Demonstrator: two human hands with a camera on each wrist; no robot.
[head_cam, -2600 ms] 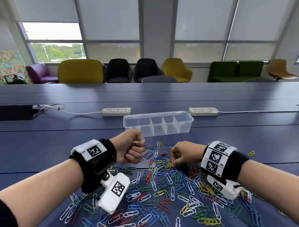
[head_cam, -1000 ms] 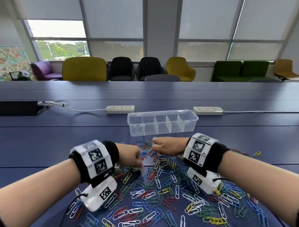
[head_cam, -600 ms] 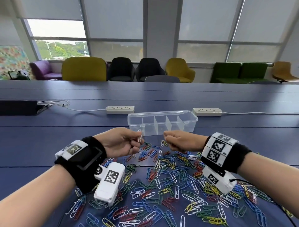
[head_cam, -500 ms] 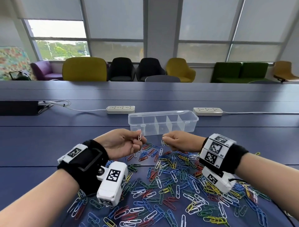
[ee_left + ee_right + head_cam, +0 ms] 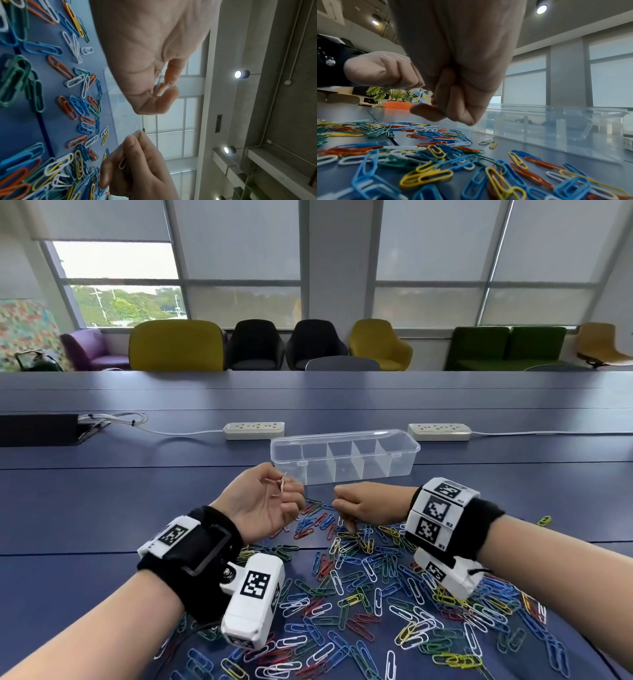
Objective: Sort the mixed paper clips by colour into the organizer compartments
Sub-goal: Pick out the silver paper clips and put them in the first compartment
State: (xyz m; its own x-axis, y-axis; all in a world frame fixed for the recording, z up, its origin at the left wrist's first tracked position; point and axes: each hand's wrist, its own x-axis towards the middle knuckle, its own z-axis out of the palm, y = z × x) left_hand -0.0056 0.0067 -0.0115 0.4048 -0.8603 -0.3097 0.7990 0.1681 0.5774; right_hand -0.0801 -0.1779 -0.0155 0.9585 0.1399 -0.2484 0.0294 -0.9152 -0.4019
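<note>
- While my left hand [image 5: 263,501] has turned palm up, pinching white paper clips [image 5: 283,486], my right hand [image 5: 363,506] pinches another white clip [image 5: 122,164].
- Clear plastic organizer [image 5: 346,458] is still empty.

I count one clear organizer [image 5: 345,455] with five compartments, two power strips [image 5: 253,430] along the table's far edge, and two hands. Paper clips [image 5: 373,577]: too many to count, five colours. Chairs behind: eight.

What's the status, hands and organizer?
Left hand pinches white clips. Right hand pinches a clip over the pile. Organizer empty, path unobstructed.
</note>
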